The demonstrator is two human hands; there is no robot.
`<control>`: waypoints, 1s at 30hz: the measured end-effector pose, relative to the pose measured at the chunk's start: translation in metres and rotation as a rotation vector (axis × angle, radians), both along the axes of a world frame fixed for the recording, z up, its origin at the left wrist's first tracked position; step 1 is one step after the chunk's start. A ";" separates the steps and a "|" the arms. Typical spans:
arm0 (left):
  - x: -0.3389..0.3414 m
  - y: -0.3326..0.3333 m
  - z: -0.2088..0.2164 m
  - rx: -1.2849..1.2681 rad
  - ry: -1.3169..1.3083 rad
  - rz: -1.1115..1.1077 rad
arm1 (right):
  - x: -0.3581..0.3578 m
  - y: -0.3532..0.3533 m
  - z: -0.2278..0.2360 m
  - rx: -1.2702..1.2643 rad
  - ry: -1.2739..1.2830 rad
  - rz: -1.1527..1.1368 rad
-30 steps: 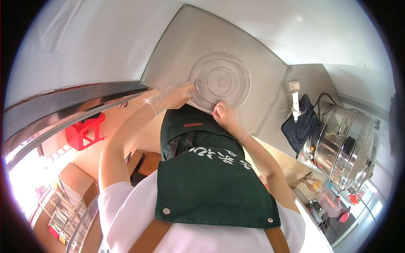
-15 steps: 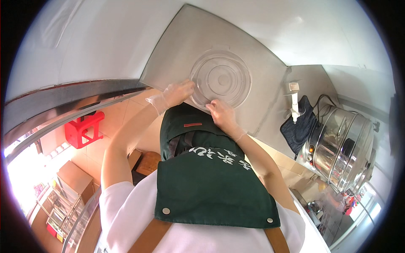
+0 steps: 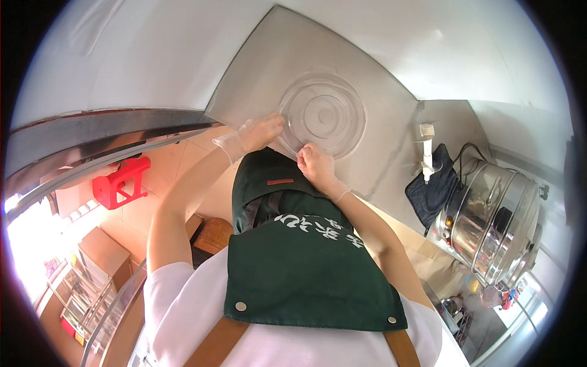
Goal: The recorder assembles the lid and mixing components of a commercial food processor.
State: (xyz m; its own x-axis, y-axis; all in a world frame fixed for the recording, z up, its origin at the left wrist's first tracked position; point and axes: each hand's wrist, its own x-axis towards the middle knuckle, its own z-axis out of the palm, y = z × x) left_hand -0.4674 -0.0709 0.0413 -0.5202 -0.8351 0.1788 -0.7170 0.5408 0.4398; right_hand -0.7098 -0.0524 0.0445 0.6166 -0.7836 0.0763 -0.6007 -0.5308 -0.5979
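Observation:
A clear round plastic lid (image 3: 325, 116) with concentric rings lies on the stainless-steel counter (image 3: 385, 131); whether a clear bowl sits under it I cannot tell. At its left rim my left hand (image 3: 262, 133), in a thin clear glove, has its fingers curled closed on the edge. My right hand (image 3: 317, 166), gloved the same way, pinches the near rim, close to my apron (image 3: 312, 275). The fingertips of both hands are partly hidden.
On the right a white pump nozzle (image 3: 427, 153) stands by a dark folded cloth (image 3: 433, 192). Beyond it is a large shiny metal drum-shaped appliance (image 3: 489, 214) with a cable. A red plastic stool (image 3: 121, 183) is on the tiled floor at left. White walls rise behind the counter.
Both hands stay at the lid's rim, with the right hand's fingers drawn in slightly more. The whole view has shifted a little; the lid otherwise looks the same.

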 end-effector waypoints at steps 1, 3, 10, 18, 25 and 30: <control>0.000 0.001 -0.002 -0.002 -0.005 0.004 | 0.001 -0.001 0.001 0.000 0.000 0.003; 0.001 0.001 -0.005 -0.002 -0.017 0.003 | 0.001 -0.002 0.002 -0.053 -0.007 0.030; -0.004 -0.004 0.004 0.002 -0.042 0.051 | 0.005 -0.002 0.005 -0.126 0.133 0.024; -0.006 -0.001 -0.010 0.005 0.071 0.152 | 0.001 -0.015 0.007 -0.098 0.099 0.169; -0.038 -0.013 0.004 0.441 0.223 0.667 | -0.001 -0.024 0.007 -0.078 0.051 0.237; -0.049 -0.031 0.002 0.422 0.122 0.814 | -0.006 -0.043 0.024 0.016 0.130 0.356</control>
State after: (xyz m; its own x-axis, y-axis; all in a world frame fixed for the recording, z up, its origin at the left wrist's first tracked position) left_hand -0.5168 -0.1024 0.0433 0.2581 -0.9433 -0.2088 -0.7413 -0.3319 0.5834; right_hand -0.7154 -0.0954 0.0682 0.8543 -0.5188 -0.0312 -0.4516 -0.7112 -0.5388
